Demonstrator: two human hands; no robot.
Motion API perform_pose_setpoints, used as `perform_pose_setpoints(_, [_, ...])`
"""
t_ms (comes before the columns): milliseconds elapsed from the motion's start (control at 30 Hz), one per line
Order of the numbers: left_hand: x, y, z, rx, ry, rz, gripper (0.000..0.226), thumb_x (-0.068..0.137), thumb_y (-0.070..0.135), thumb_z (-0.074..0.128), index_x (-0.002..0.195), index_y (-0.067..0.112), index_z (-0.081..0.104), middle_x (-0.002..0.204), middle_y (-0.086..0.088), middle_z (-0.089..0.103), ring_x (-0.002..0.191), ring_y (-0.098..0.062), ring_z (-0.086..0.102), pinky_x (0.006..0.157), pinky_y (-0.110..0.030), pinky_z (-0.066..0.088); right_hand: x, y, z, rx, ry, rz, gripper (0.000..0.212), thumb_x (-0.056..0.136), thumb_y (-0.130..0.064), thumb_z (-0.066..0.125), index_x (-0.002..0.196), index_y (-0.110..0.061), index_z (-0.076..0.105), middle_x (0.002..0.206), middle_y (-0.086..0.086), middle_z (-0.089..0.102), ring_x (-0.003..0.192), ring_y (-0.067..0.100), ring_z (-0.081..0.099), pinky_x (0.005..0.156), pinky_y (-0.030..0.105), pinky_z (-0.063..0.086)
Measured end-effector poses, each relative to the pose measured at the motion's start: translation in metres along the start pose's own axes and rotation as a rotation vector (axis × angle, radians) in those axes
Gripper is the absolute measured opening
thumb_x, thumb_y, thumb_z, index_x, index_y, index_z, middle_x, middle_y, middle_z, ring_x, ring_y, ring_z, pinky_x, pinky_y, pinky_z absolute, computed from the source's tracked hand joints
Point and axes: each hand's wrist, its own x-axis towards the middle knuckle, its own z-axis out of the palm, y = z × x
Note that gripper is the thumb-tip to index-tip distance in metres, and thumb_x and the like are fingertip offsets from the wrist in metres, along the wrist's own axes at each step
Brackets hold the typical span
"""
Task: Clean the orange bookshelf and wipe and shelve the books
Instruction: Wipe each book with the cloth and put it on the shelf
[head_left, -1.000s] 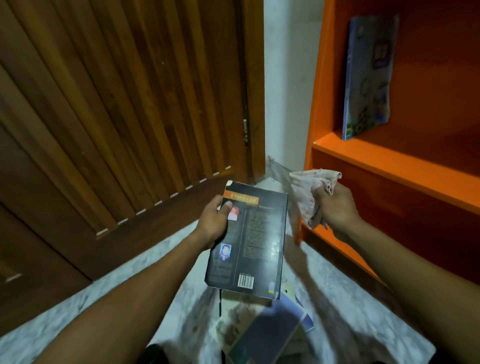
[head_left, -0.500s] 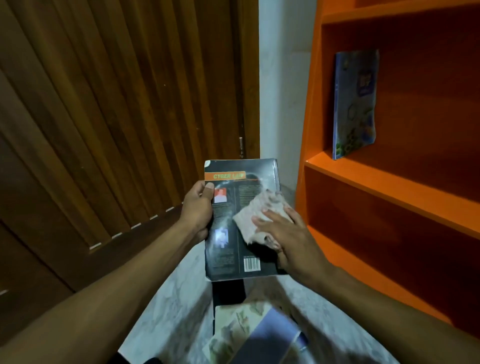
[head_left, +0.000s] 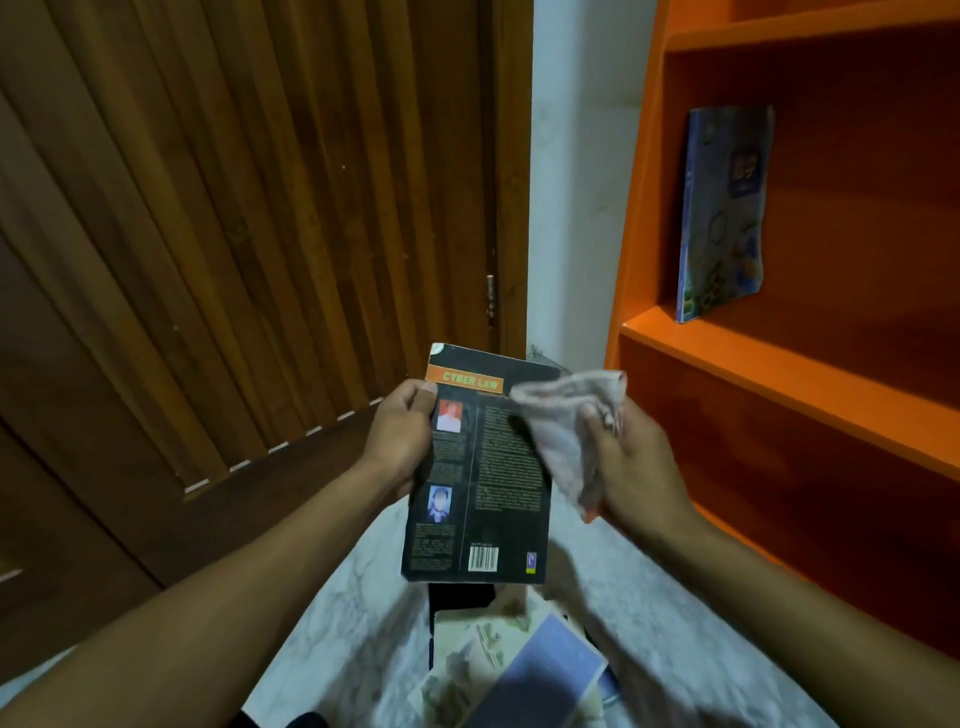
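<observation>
Black paperback (head_left: 483, 467), back cover up, title strip reads "CYBER LAW" w/ barcode at lower edge. My left hand (head_left: 400, 441) grips it along the left edge, thumb on the cover near the orange strip, fingers curled behind. Book is held in mid-air over the floor, tilted slightly, clear of the shelf.

My right hand (head_left: 631, 457) is closed round a pale crumpled cloth (head_left: 563, 426); fingers curled, cloth bunched in the palm. Loose end of cloth lies over the book's upper right corner and right edge. Cannot tell how firmly it presses on the cover.

Orange bookshelf (head_left: 769, 374) stands at right, just beside the right hand. 1 blue book (head_left: 724, 208) stands upright on the upper visible shelf board, leaning toward the left side panel. Compartment below it is dark; contents not discernible.

Below the held paperback: loose pile of books (head_left: 498, 660) on the pale marble-pattern floor (head_left: 337, 623), incl. 1 w/ a bluish cover on top, lying tilted. Exact count not readable; lower edge blurred.

Brown slatted wooden door (head_left: 234, 208) fills the left half of view, hinge visible at its right edge. Strip of white wall (head_left: 576, 208) between door frame and shelf.
</observation>
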Motion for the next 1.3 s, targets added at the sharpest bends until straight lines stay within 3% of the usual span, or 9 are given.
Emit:
perform_pose_setpoints(167, [-0.019, 0.005, 0.023, -0.048, -0.098, 0.014, 0.026, 0.105, 0.029, 0.045, 0.099, 0.011, 0.064, 0.096, -0.014, 0.075, 0.091, -0.035, 0.071, 0.084, -0.046, 0.054, 0.031, -0.007, 0.022, -0.166, 0.150, -0.041, 0.025, 0.098, -0.013, 0.048, 0.121, -0.020, 0.057, 0.122, 0.008, 0.064, 0.116, 0.030, 0.058, 0.093, 0.049, 0.051])
perform_pose_setpoints(267, [-0.028, 0.007, 0.040, -0.107, -0.101, 0.035, 0.027, 0.104, 0.021, 0.046, 0.090, 0.008, 0.065, 0.086, -0.016, 0.069, 0.079, -0.031, 0.062, 0.074, -0.039, 0.048, 0.026, -0.009, 0.051, -0.243, 0.002, -0.036, 0.052, 0.095, -0.009, 0.047, 0.145, -0.022, 0.043, 0.158, 0.009, 0.036, 0.151, 0.032, 0.019, 0.121, 0.049, 0.019])
perform_pose_setpoints(500, [-0.023, 0.018, 0.030, -0.438, -0.079, -0.114, 0.026, 0.101, 0.011, 0.051, 0.122, 0.008, 0.065, 0.115, -0.021, 0.071, 0.106, -0.039, 0.069, 0.095, -0.052, 0.054, 0.008, -0.013, 0.061, -0.160, -0.185, -0.246, 0.071, 0.081, -0.001, 0.038, 0.146, -0.028, 0.042, 0.158, 0.006, 0.035, 0.150, 0.024, 0.024, 0.122, 0.050, 0.021])
perform_pose_setpoints(667, [-0.007, 0.024, 0.007, -0.581, 0.090, -0.232, 0.028, 0.107, 0.030, 0.038, 0.113, 0.014, 0.060, 0.108, -0.019, 0.072, 0.086, -0.031, 0.073, 0.071, -0.047, 0.061, -0.017, -0.001, 0.064, -0.135, -0.377, -0.375, 0.076, 0.068, 0.014, 0.042, 0.137, -0.014, 0.056, 0.153, 0.007, 0.043, 0.146, 0.012, 0.030, 0.120, 0.054, 0.022])
perform_pose_setpoints(833, [-0.006, 0.032, -0.012, -0.686, 0.145, -0.285, 0.025, 0.106, 0.033, 0.042, 0.113, 0.015, 0.057, 0.108, -0.019, 0.074, 0.096, -0.038, 0.071, 0.086, -0.065, 0.052, -0.042, 0.016, 0.058, -0.185, -0.584, -0.475, 0.062, 0.077, 0.015, 0.046, 0.130, -0.012, 0.062, 0.147, 0.007, 0.052, 0.146, 0.006, 0.031, 0.124, 0.033, 0.012])
perform_pose_setpoints(933, [-0.002, 0.033, -0.021, -0.667, 0.165, -0.229, 0.023, 0.107, 0.029, 0.039, 0.104, 0.015, 0.057, 0.082, -0.012, 0.077, 0.072, -0.029, 0.075, 0.064, -0.049, 0.059, -0.054, 0.030, 0.058, -0.324, -0.691, -0.498, 0.044, 0.080, -0.001, 0.037, 0.114, -0.008, 0.064, 0.130, 0.011, 0.063, 0.133, 0.014, 0.044, 0.119, 0.039, 0.023])
perform_pose_setpoints(1067, [0.001, 0.036, -0.028, -0.674, 0.142, -0.205, 0.021, 0.107, 0.027, 0.040, 0.105, 0.014, 0.056, 0.075, -0.010, 0.077, 0.062, -0.025, 0.075, 0.045, -0.041, 0.057, -0.055, 0.069, 0.048, -0.307, -0.675, -0.069, 0.032, 0.102, -0.032, 0.034, 0.111, -0.013, 0.057, 0.097, -0.001, 0.069, 0.089, 0.017, 0.066, 0.082, 0.040, 0.053])
perform_pose_setpoints(1233, [0.006, 0.031, -0.034, -0.672, 0.079, -0.274, 0.025, 0.106, 0.031, 0.043, 0.113, 0.014, 0.060, 0.094, -0.015, 0.077, 0.076, -0.030, 0.076, 0.055, -0.049, 0.060, -0.029, 0.068, 0.023, 0.337, -0.188, 0.752, 0.026, 0.107, -0.024, 0.044, 0.094, -0.008, 0.060, 0.058, 0.012, 0.064, 0.046, 0.008, 0.058, 0.043, 0.027, 0.050])
perform_pose_setpoints(1300, [0.008, 0.026, -0.031, -0.629, 0.069, -0.320, 0.026, 0.104, 0.032, 0.046, 0.116, 0.014, 0.061, 0.101, -0.016, 0.076, 0.082, -0.032, 0.076, 0.063, -0.053, 0.061, -0.017, 0.051, 0.021, 0.611, -0.160, 0.858, 0.029, 0.099, -0.032, 0.059, 0.097, -0.004, 0.059, 0.055, 0.010, 0.061, 0.045, 0.015, 0.059, 0.049, 0.020, 0.050])
